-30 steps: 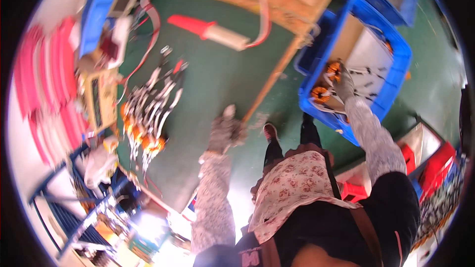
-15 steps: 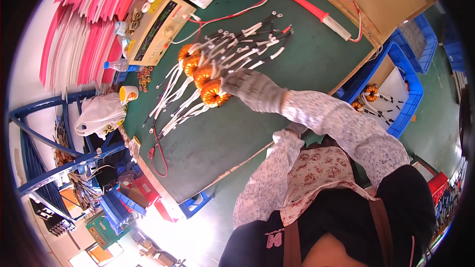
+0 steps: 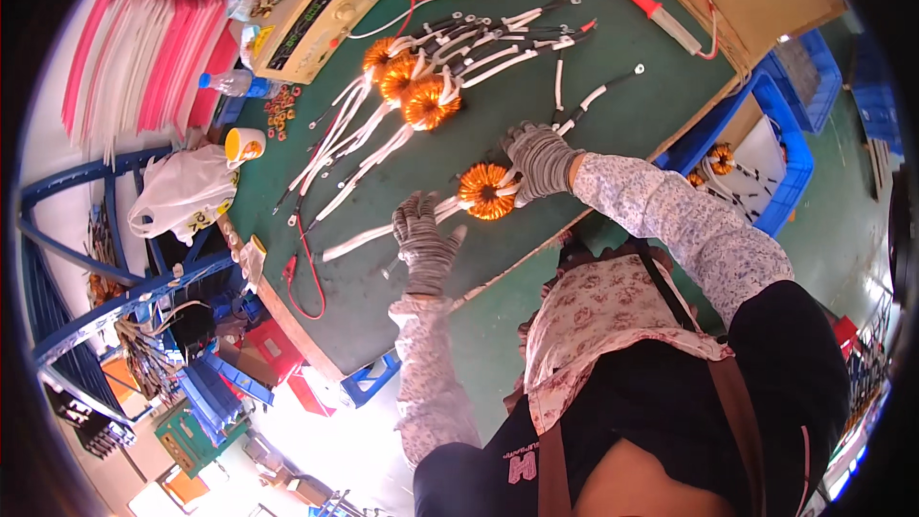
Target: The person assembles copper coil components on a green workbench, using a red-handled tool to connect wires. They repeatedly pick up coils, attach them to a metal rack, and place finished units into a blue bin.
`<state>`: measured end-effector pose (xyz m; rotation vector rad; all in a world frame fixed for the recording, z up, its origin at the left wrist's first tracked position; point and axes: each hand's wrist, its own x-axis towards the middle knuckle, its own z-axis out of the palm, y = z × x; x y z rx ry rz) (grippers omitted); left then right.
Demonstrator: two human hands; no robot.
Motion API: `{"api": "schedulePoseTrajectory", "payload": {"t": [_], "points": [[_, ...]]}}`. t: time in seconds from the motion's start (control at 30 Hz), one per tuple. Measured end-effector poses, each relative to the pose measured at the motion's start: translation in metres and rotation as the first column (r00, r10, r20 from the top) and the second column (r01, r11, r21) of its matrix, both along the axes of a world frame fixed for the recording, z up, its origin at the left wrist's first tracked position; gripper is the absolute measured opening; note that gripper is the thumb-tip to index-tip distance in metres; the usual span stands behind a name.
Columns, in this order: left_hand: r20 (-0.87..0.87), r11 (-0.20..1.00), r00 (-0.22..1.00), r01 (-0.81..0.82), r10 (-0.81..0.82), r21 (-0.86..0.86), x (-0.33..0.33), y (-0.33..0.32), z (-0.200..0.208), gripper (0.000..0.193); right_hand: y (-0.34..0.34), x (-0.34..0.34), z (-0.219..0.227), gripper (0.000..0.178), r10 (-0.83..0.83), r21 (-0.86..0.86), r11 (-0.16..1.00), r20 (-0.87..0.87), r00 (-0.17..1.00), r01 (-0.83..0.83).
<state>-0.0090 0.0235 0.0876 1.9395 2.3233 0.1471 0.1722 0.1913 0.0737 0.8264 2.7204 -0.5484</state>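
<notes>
A copper-wound toroidal coil [image 3: 486, 192] with white leads lies near the front edge of the green work table. My right hand [image 3: 541, 165], in a grey striped glove, is closed on the coil's right side, where leads run out up and to the right. Over the white leads [image 3: 359, 243] left of the coil is my gloved left hand [image 3: 427, 247], its thumb apart from the fingers. The leads pass beneath its fingertips. Farther back, several similar coils [image 3: 431, 103] sit in a row, their white and black-sleeved leads fanning out to both sides.
A cream power supply [image 3: 325, 14] stands at the back left, beside a bottle [image 3: 235, 84] and a yellow-white cup [image 3: 245, 145]. A red-and-white probe [image 3: 643, 8] lies at the back right. A blue bin [image 3: 787, 168] with coils is beside the table's right edge.
My right hand has drawn one coil away from the row, toward me and to the right. My left hand has come up from near my lap to that coil's leads.
</notes>
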Motion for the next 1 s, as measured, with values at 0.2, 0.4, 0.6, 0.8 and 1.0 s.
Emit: {"api": "schedulePoseTrajectory", "payload": {"t": [0.2, 0.4, 0.6, 0.8, 1.0], "points": [[0.041, 0.832, 0.99, -0.093, 0.137, -0.547, -0.011, 0.022, -0.03, 0.041, -0.032, 0.027, -0.03, 0.038, 0.022, -0.123, 0.992, 0.092, 0.996, -0.011], [0.178, 0.747, 0.959, 0.284, -0.221, -0.601, 0.047, 0.032, -0.041, 0.037, -0.091, 0.131, -0.082, 0.023, -0.048, -0.721, 0.693, -0.038, 0.998, 0.006], [0.269, 0.624, 0.853, 0.513, -0.447, -0.589, 0.098, 0.049, -0.041, 0.037, -0.118, 0.203, -0.063, 0.024, -0.629, -0.923, 0.34, -0.082, 0.773, 0.178], [0.734, 0.738, 0.527, 0.265, 0.429, -0.621, 0.144, 0.096, 0.005, 0.035, -0.065, 0.27, -0.02, 0.028, -0.977, -0.965, 0.144, -0.104, 0.184, 0.219], [0.975, 0.96, -0.009, 0.178, 0.222, -0.217, 0.325, 0.152, 0.026, 0.08, -0.049, 0.254, -0.002, 0.07, -0.828, -0.842, 0.193, 0.136, -0.544, -0.504]]}}
